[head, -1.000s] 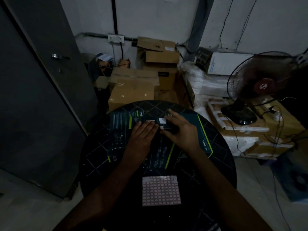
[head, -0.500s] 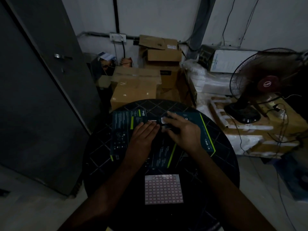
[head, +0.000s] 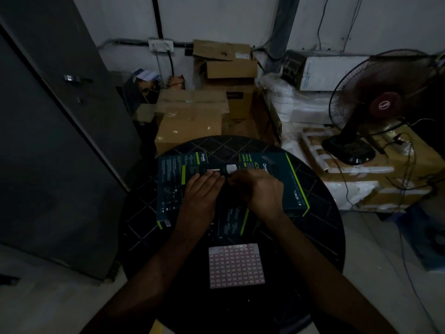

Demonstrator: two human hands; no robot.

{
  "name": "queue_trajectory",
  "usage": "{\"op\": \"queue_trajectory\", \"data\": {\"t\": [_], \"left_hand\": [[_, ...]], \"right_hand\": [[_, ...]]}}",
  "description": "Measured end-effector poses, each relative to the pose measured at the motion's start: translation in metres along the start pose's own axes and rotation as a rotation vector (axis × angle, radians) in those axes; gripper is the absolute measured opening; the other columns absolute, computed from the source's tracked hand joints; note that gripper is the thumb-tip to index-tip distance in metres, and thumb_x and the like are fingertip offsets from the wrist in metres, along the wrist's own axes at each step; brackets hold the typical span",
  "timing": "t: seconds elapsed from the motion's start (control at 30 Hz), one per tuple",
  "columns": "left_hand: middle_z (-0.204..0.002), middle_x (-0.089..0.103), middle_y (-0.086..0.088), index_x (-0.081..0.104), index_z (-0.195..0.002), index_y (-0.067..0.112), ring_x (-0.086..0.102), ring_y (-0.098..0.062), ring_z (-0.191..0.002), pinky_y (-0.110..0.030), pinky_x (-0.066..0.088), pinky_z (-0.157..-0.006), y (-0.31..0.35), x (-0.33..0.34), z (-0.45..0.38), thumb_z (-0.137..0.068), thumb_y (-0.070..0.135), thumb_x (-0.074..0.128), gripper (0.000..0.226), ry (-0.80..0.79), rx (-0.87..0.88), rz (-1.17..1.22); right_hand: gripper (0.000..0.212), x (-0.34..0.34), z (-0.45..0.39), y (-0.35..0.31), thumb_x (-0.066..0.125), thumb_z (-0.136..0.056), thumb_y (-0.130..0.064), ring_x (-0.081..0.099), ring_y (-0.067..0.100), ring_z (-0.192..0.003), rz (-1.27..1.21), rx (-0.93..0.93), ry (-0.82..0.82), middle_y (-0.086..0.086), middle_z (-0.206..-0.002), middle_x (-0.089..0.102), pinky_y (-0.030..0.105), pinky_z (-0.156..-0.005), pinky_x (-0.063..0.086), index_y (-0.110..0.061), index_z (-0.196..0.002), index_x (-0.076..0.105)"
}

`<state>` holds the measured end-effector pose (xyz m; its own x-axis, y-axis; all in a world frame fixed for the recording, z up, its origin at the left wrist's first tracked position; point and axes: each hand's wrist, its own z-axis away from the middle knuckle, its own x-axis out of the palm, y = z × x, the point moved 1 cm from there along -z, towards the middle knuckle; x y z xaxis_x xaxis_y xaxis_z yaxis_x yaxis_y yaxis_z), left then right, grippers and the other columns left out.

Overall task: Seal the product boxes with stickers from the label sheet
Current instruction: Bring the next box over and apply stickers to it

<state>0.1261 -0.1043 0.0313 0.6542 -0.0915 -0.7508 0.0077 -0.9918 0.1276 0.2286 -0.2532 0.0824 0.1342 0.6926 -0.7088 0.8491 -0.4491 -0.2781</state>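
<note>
Resting flat on the middle product box (head: 231, 220), the left hand (head: 203, 189) kept its straight fingers pressed near the small white sticker (head: 213, 170), as it had a second before. The right hand (head: 258, 189) had drawn its fingertips back toward the left, curled together just below a white patch (head: 231, 168); whether they pinched anything could not be told. The label sheet (head: 236, 265) lay unmoved on the round table (head: 320, 227), nearer the person.
</note>
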Motion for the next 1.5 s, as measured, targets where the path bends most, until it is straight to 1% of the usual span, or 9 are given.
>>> {"op": "queue_trajectory", "data": {"t": [0.37,0.57,0.73,0.83,1.0,1.13,1.23,1.37,1.5], "left_hand": [[-0.122,0.067,0.018,0.072,-0.114,0.034,0.057,-0.012,-0.122,-0.038,0.032,-0.099,-0.023,-0.025,-0.007,-0.093,0.038,0.064,0.023,0.085,-0.108,0.014],[-0.112,0.071,0.013,0.077,-0.102,0.024,0.052,-0.001,-0.126,-0.031,0.045,-0.106,-0.040,-0.031,-0.001,-0.083,0.019,0.076,0.019,0.122,-0.361,0.494],[-0.114,0.071,0.006,0.078,-0.093,0.012,0.061,-0.008,-0.121,-0.034,0.047,-0.106,-0.048,-0.039,0.006,-0.081,0.012,0.077,0.012,0.112,-0.470,0.716],[-0.114,0.071,0.003,0.076,-0.089,0.011,0.062,-0.010,-0.120,-0.029,0.049,-0.103,-0.045,-0.038,0.011,-0.081,0.002,0.075,0.011,0.144,-0.579,0.857],[-0.114,0.069,0.023,0.074,-0.097,0.021,0.062,-0.005,-0.118,-0.019,0.051,-0.095,-0.049,-0.035,0.019,-0.087,-0.002,0.067,0.027,0.186,-0.766,1.035],[-0.126,0.066,0.014,0.070,-0.112,0.019,0.057,-0.004,-0.124,-0.020,0.050,-0.094,-0.036,-0.032,0.022,-0.094,0.003,0.061,0.026,0.217,-0.890,1.170],[-0.133,0.063,0.006,0.061,-0.129,0.024,0.056,-0.012,-0.126,-0.029,0.044,-0.098,-0.039,-0.031,0.020,-0.101,0.017,0.053,0.030,0.225,-1.058,1.235],[-0.126,0.064,0.006,0.063,-0.119,0.037,0.055,-0.021,-0.121,-0.039,0.039,-0.093,-0.039,-0.031,0.011,-0.101,0.034,0.049,0.023,-0.054,-1.322,1.303],[-0.110,0.062,0.000,0.064,-0.107,0.032,0.054,-0.020,-0.101,-0.036,0.040,-0.081,-0.042,-0.032,0.003,-0.097,0.046,0.050,0.022,-0.240,-1.506,1.328]], "right_hand": [[0.015,-0.013,-0.001,0.024,0.074,-0.084,-0.038,0.068,0.010,-0.088,-0.070,0.026,-0.064,-0.014,-0.100,0.075,0.029,-0.064,0.053,-0.033,-0.098,0.076],[0.025,-0.004,0.005,0.037,0.077,-0.083,-0.012,0.065,0.011,-0.100,-0.180,-0.023,-0.060,-0.010,-0.108,0.075,0.029,-0.082,0.054,-0.024,-0.104,0.077],[0.016,-0.014,0.015,0.058,0.087,-0.073,-0.024,0.064,0.009,-0.104,-0.262,0.174,0.049,-0.007,-0.103,0.076,0.018,-0.092,0.047,-0.019,-0.086,0.080],[0.014,-0.017,0.011,0.066,0.088,-0.071,-0.020,0.067,0.007,-0.102,-0.378,0.238,-0.038,-0.007,-0.101,0.075,0.019,-0.091,0.050,-0.019,-0.082,0.080],[0.011,-0.020,0.028,0.085,0.085,-0.075,-0.011,0.071,0.004,-0.097,-0.582,0.407,0.062,0.001,-0.101,0.076,0.017,-0.079,0.056,-0.014,-0.084,0.078],[0.012,-0.014,0.033,0.073,0.081,-0.078,-0.003,0.073,0.011,-0.090,-0.768,0.573,0.138,0.001,-0.090,0.075,0.027,-0.081,0.058,-0.013,-0.080,0.074],[0.010,-0.016,0.035,0.071,0.061,-0.098,-0.017,0.067,0.023,-0.091,-0.964,0.738,0.033,0.002,-0.099,0.069,0.035,-0.072,0.058,-0.019,-0.100,0.071],[0.029,-0.013,0.036,0.060,0.038,-0.105,-0.046,0.051,0.028,-0.128,-1.090,0.960,-0.206,0.002,-0.147,0.050,0.043,-0.087,0.059,-0.047,-0.122,0.061],[0.043,-0.019,0.029,0.054,0.029,-0.101,-0.062,0.053,0.029,-0.121,-1.139,1.181,-0.365,0.009,-0.137,0.054,0.058,-0.096,0.051,-0.038,-0.121,0.059]]}}
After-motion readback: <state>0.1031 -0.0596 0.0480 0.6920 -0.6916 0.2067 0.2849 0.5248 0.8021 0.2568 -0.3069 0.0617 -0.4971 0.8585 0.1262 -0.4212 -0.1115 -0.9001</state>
